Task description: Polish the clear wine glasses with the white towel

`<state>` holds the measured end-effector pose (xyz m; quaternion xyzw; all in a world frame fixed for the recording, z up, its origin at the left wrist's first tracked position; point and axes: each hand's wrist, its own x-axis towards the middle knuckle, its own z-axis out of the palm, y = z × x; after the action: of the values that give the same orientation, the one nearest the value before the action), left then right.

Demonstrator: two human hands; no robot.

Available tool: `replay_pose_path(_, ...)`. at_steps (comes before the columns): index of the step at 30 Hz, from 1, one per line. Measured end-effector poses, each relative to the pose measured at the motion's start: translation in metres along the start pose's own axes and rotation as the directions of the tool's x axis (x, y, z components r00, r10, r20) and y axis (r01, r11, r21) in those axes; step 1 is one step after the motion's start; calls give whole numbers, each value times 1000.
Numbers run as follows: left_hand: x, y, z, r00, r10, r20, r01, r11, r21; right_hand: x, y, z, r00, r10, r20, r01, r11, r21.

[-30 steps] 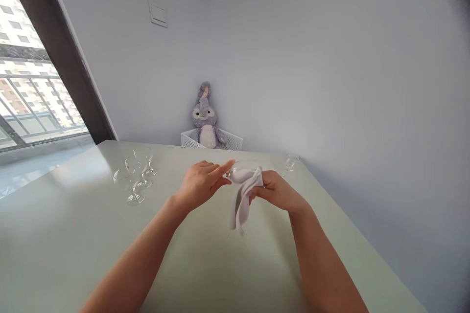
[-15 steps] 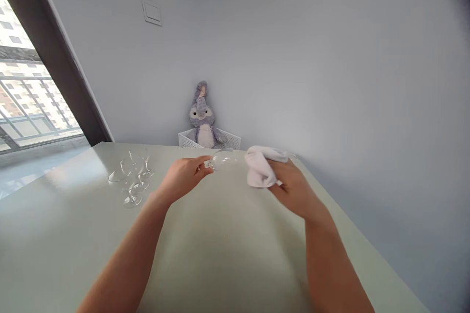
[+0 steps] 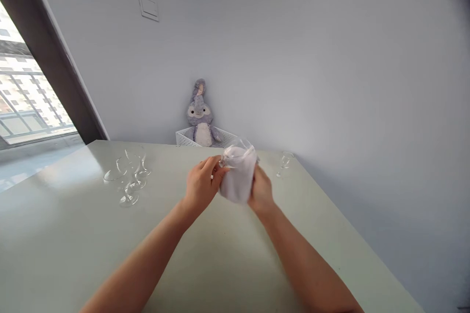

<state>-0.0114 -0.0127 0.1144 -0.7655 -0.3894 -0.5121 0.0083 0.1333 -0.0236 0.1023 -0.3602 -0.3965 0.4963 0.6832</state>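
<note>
Over the middle of the table, my left hand (image 3: pixel 205 178) pinches the stem end of a clear wine glass (image 3: pixel 238 145), whose bowl tilts away to the right. A white cloth (image 3: pixel 237 183) hangs from my right hand (image 3: pixel 261 190), pressed against the near side of the bowl. My right fingers are partly hidden behind the cloth and blurred. The foot of the glass is covered by my left hand.
Several clear stemmed glasses (image 3: pixel 128 181) stand on the pale table (image 3: pixel 205 274) at the left. Another small stemmed glass (image 3: pixel 285 160) is near the far right corner. Behind the table's back edge, a plush rabbit (image 3: pixel 200 115) sits in a white perforated basket (image 3: pixel 183 138) by the wall.
My right hand has moved left with the cloth, bringing it onto the glass. My left hand has shifted slightly right, still holding the glass. The small glass at the right has come into view.
</note>
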Motion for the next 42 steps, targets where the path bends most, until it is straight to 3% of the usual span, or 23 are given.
replay_pose_path(2, -5, 4, 12, 995, -43, -87, 37, 997, -65, -14, 16, 16, 996, -1, 94, -9, 994, 108)
replay_pose_path(5, -14, 11, 23, 987, -45, -156, 35, 997, -64, -29, 29, 31, 983, -15, 182, -3, 995, 101)
replay_pose_path(7, -15, 12, 23, 992, -71, -106, 63, 995, -81, -30, 31, 30, 983, -22, 181, 19, 1000, 19)
replay_pose_path(9, -12, 10, 18, 989, -140, 41, 146, 967, -208, -25, 29, 24, 991, -40, 131, 54, 993, -110)
replay_pose_path(11, -7, 5, 11, 946, -237, 222, 311, 860, -406, -18, 26, 17, 992, -51, 114, 83, 951, -298)
replay_pose_path(13, -2, 1, 5, 877, -327, 352, 479, 664, -574, -13, 24, 12, 982, -66, 177, 153, 826, -543)
replay_pose_path(15, 2, -2, 1, 823, -392, 410, 563, 479, -673, -8, 22, 9, 949, -121, 290, 303, 596, -744)
replay_pose_path(17, 5, -3, -1, 805, -424, 416, 572, 369, -732, -3, 19, 4, 890, -208, 405, 455, 376, -807)
replay_pose_path(18, 6, -5, -2, 805, -442, 397, 559, 338, -757, 0, 17, 1, 868, -241, 435, 494, 327, -806)
replay_pose_path(19, 8, -6, -2, 807, -467, 361, 534, 317, -784, 4, 15, -2, 868, -262, 422, 493, 339, -801)
replay_pose_path(20, 9, -7, -3, 809, -495, 315, 501, 303, -811, 8, 12, -6, 891, -265, 368, 449, 409, -794)
replay_pose_path(22, 12, -9, -4, 810, -542, 223, 428, 288, -857, 16, 8, -12, 961, -189, 201, 276, 647, -710)
replay_pose_path(24, 14, -8, -3, 815, -556, 164, 371, 282, -885, 19, 8, -11, 989, -32, 142, 100, 854, -510)
replay_pose_path(27, 13, -1, -1, 838, -531, 125, 334, 319, -887, 13, 18, 0, 962, 70, 263, 13, 953, -301)
replay_pose_path(31, 10, 4, -4, 867, -495, 57, 309, 445, -840, -3, 37, 11, 921, 169, 352, 30, 869, -494)
replay_pose_path(35, 11, -3, -12, 871, -491, -8, 279, 507, -815, -7, 40, 4, 783, 310, 540, 302, 568, -765)
replay_pose_path(36, 12, -5, -12, 872, -490, -13, 278, 517, -810, -6, 37, 1, 766, 331, 551, 365, 482, -797)
replay_pose_path(37, 12, -6, -11, 872, -489, -16, 281, 528, -802, -5, 33, -1, 773, 335, 539, 394, 412, -821)
replay_pose_path(39, 10, -6, -6, 869, -494, -20, 295, 550, -782, -2, 22, -5, 853, 256, 454, 353, 357, -865)
replay_pose_path(42, 1, 1, 9, 869, -492, 58, 357, 540, -762, -1, 9, -6, 946, 66, 318, 265, 410, -873)
